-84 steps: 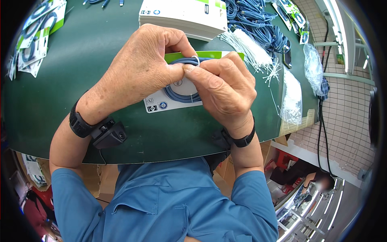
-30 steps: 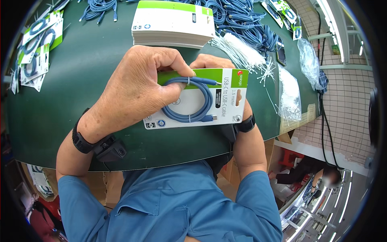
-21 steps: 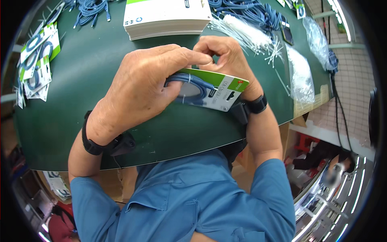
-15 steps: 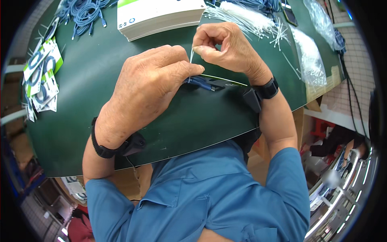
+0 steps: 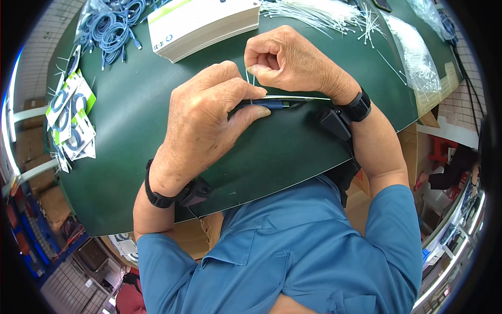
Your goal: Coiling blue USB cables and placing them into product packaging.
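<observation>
My left hand point(image 5: 196, 112) is closed around a thin packaging card point(image 5: 308, 98) seen nearly edge-on, with a coiled blue cable point(image 5: 276, 104) lying against its near side. Thumb and fingers pinch the two together, and the cable's metal plug points right. A thin white cable tie point(image 5: 254, 79) rises from the card beside the left fingertips. Its upper part reaches the curled fingers of my right hand point(image 5: 290, 60), which pinch it. My left fingers hide most of the cable.
Carded cables point(image 5: 73, 118) lie in a pile at the left. Blue cables point(image 5: 112, 31) are heaped at the far left, beside a stack of printed cards point(image 5: 209, 34). Loose white cable ties point(image 5: 319, 13) and a clear bag of ties point(image 5: 415, 57) are at the far right.
The card has tipped to nearly edge-on, and my left thumb now shows beneath the cable. My right hand still pinches the tie. The whole view has shifted slightly.
</observation>
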Action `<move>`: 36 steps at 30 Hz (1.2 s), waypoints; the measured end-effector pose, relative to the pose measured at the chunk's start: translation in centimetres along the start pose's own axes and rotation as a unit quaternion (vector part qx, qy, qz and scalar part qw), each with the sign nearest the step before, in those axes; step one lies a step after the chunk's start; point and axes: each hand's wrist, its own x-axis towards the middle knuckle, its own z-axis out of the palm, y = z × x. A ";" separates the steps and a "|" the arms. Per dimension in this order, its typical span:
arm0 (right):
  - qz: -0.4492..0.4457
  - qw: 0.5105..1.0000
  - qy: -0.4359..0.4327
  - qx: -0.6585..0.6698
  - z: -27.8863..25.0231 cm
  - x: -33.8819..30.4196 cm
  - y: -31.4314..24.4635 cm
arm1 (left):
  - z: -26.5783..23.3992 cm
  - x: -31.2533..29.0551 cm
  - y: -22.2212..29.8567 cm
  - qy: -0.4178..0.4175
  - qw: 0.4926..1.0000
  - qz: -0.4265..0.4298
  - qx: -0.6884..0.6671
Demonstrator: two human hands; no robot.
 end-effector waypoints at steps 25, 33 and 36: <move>0.051 0.998 -0.010 0.024 -0.5 0.5 2.1 | 0.1 0.4 0.9 0.038 0.996 0.002 0.087; 0.112 0.935 0.215 0.259 -3.0 0.1 3.3 | -2.6 0.5 -1.3 0.212 0.908 -0.154 -0.328; 0.110 0.911 0.201 0.344 -1.8 0.2 1.0 | -2.6 0.1 -3.1 0.244 0.827 -0.163 -0.480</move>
